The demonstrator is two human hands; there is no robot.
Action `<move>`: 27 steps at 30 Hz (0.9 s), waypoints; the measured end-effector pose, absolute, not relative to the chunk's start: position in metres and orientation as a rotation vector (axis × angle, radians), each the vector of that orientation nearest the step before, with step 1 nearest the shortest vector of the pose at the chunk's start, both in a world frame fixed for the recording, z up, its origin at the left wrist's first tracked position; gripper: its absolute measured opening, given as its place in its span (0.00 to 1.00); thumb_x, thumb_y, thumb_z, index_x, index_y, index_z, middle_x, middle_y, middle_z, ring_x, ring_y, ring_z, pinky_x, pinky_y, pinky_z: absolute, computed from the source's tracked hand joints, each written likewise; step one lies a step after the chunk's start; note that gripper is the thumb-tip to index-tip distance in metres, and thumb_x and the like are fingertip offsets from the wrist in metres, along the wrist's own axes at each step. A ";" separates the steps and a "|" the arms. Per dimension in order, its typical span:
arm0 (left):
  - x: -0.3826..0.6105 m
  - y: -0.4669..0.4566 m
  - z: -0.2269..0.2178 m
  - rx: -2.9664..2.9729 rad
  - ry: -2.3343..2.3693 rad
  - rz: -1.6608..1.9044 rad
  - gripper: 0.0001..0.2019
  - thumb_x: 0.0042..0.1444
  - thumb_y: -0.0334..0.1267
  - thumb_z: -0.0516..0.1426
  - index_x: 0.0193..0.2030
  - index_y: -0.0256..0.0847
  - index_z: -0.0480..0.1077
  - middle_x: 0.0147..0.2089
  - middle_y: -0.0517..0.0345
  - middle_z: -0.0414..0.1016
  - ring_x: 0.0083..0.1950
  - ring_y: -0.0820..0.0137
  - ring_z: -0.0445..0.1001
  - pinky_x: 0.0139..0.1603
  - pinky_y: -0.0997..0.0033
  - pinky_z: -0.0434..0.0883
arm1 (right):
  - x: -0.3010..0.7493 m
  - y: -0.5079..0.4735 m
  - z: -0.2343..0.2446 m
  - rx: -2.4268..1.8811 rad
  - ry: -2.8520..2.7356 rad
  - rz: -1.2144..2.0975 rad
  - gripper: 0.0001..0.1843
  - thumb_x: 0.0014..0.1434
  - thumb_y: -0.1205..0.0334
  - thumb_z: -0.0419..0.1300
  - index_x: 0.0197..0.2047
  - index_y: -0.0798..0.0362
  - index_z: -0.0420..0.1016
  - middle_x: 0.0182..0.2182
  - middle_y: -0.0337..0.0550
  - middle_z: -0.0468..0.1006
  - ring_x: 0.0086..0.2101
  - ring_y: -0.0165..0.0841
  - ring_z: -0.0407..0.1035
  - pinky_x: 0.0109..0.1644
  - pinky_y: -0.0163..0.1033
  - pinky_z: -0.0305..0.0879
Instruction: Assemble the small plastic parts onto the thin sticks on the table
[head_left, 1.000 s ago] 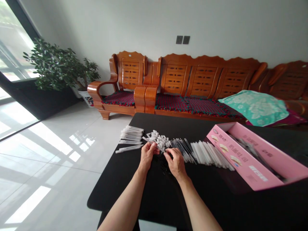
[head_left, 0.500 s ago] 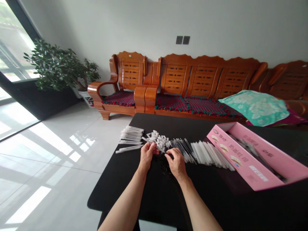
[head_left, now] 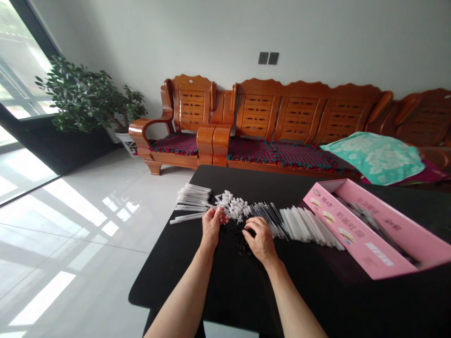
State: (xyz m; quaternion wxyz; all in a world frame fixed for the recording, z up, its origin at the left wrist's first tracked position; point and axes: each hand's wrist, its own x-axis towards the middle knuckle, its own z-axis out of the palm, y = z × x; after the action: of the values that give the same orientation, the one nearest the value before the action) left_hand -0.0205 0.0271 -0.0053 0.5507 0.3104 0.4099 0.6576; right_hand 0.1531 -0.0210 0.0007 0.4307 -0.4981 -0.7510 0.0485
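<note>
My left hand [head_left: 212,225] grips a thin translucent tube [head_left: 216,206] at the left edge of a heap of small white plastic caps [head_left: 234,205]. My right hand [head_left: 260,240] curls over scattered small black pieces [head_left: 240,245], and whether its fingertips hold one is hidden. Both hands rest low above the black table [head_left: 229,291]. A bundle of white tubes [head_left: 192,199] lies to the left. Thin dark-lined refills [head_left: 269,219] fan out to the right, beside a row of white sticks [head_left: 310,228].
A long pink cardboard box [head_left: 355,230] holding grey items stands open at the table's right. Behind the table's far edge are a wooden sofa [head_left: 299,112] with a teal cloth [head_left: 373,157] and a potted plant [head_left: 88,98]. Tile floor lies left.
My left hand has shifted slightly left, with the tube still in it. My right hand has moved slightly right and down over the black pieces.
</note>
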 end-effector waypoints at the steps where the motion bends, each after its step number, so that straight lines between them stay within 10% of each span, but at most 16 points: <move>1: -0.021 0.027 -0.005 0.733 0.968 1.558 0.24 0.43 0.55 0.69 0.34 0.34 0.73 0.23 0.61 0.73 0.25 0.72 0.73 0.27 0.74 0.72 | 0.154 -0.021 0.000 -1.243 -1.880 0.120 0.05 0.56 0.70 0.63 0.30 0.52 0.73 0.36 0.46 0.76 0.42 0.40 0.67 0.48 0.46 0.66; 12: -0.018 0.021 0.000 0.797 0.938 1.470 0.23 0.45 0.53 0.68 0.34 0.34 0.74 0.23 0.60 0.73 0.24 0.72 0.73 0.26 0.73 0.72 | 0.150 -0.020 0.001 -1.202 -1.782 0.061 0.09 0.67 0.62 0.55 0.43 0.54 0.75 0.38 0.48 0.78 0.42 0.40 0.69 0.49 0.47 0.66; 27: -0.036 0.031 -0.005 0.644 0.987 1.753 0.20 0.47 0.50 0.68 0.37 0.34 0.75 0.29 0.59 0.74 0.28 0.74 0.74 0.29 0.74 0.72 | 0.231 -0.013 -0.019 -1.572 -1.418 -0.481 0.08 0.61 0.66 0.55 0.32 0.55 0.73 0.32 0.51 0.77 0.36 0.42 0.69 0.46 0.48 0.66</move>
State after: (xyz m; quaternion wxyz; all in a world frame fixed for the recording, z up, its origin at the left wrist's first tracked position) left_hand -0.0356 0.0308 -0.0052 0.4924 0.2654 0.4067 0.7223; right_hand 0.2309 -0.0130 -0.0190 0.4665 -0.6405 -0.5776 -0.1961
